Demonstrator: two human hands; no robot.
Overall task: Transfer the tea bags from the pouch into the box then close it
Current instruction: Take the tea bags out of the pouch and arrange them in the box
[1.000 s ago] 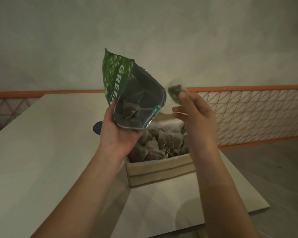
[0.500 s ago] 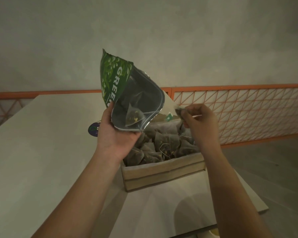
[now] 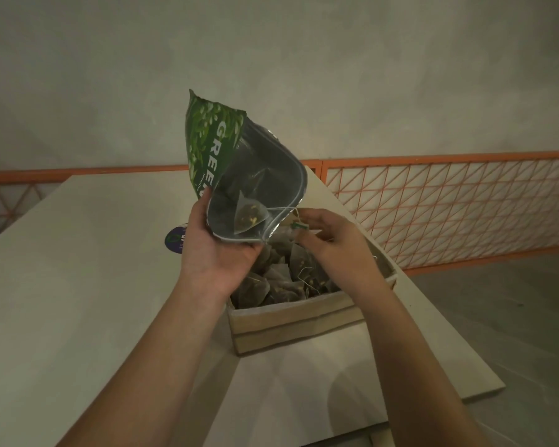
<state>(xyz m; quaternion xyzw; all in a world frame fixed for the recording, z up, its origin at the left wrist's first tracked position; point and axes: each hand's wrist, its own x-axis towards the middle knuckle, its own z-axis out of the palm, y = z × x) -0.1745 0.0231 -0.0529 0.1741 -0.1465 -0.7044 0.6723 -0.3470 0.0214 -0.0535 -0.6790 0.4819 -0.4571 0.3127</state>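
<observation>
My left hand [image 3: 218, 256] grips the green tea pouch [image 3: 213, 146] from below, tilted with its open mouth toward me over the box. One pyramid tea bag [image 3: 249, 216] lies inside the mouth. Its string runs out to a small green tag [image 3: 299, 225]. My right hand [image 3: 333, 243] hovers over the box, and its thumb and fingertips close around that tag. The open cardboard box [image 3: 291, 324] stands on the table, piled with several tea bags [image 3: 281, 279].
The box sits near the right edge of a pale table [image 3: 78, 285]. A round purple object [image 3: 174, 241] lies on the table behind my left hand. An orange mesh railing [image 3: 449, 204] runs behind, with floor to the right.
My right hand brought a tea bag down into the box and let it go, then moved left to the pouch mouth and the hanging tag. The pouch stayed tilted over the box.
</observation>
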